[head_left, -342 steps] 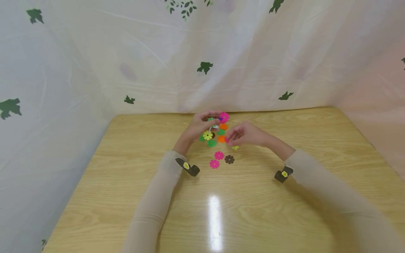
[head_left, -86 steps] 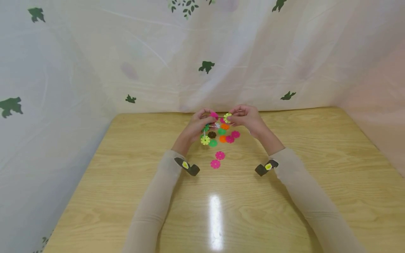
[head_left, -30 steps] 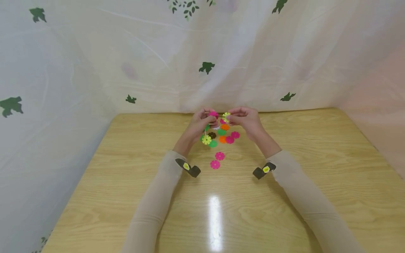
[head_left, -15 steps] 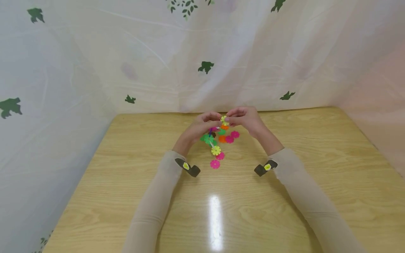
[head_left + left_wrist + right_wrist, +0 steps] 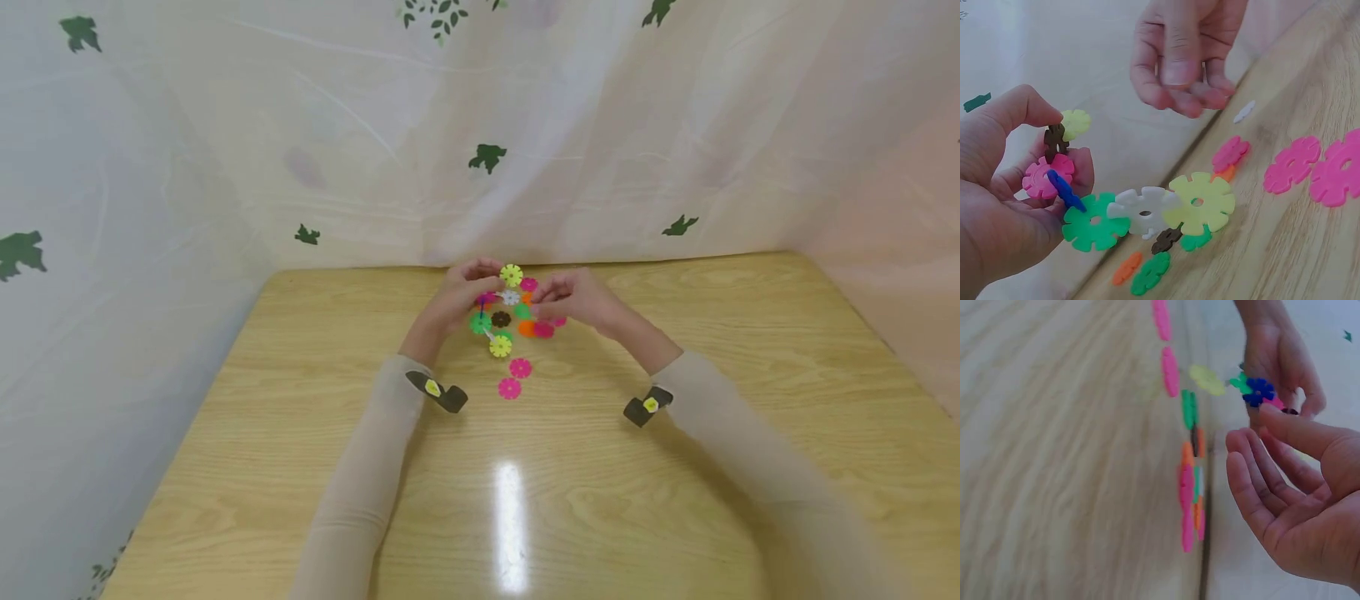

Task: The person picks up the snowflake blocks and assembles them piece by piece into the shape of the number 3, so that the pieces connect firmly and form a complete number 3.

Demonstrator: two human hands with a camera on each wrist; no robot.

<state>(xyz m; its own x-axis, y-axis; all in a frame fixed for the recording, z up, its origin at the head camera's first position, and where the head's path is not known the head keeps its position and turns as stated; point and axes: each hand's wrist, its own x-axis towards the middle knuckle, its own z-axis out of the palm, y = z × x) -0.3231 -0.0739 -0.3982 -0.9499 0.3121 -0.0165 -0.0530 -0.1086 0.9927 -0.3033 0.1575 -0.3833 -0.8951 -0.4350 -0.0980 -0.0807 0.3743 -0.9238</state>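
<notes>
Wood-grain table (image 5: 637, 492) with loose discs (image 5: 510, 388); above it, the left hand (image 5: 456, 302) pinches a chain of slotted discs (image 5: 1107, 220); the right hand (image 5: 581, 300), fingers relaxed, holds nothing. Gripping beside the joint should limit twisting.

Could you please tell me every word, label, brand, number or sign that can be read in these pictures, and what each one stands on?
No text can be read.
Left sticker, yellow, on the left wrist camera: any mark is too small to read.
Right sticker, yellow, on the right wrist camera: likewise too small.
The discs, table and backdrop show no lettering.
</notes>
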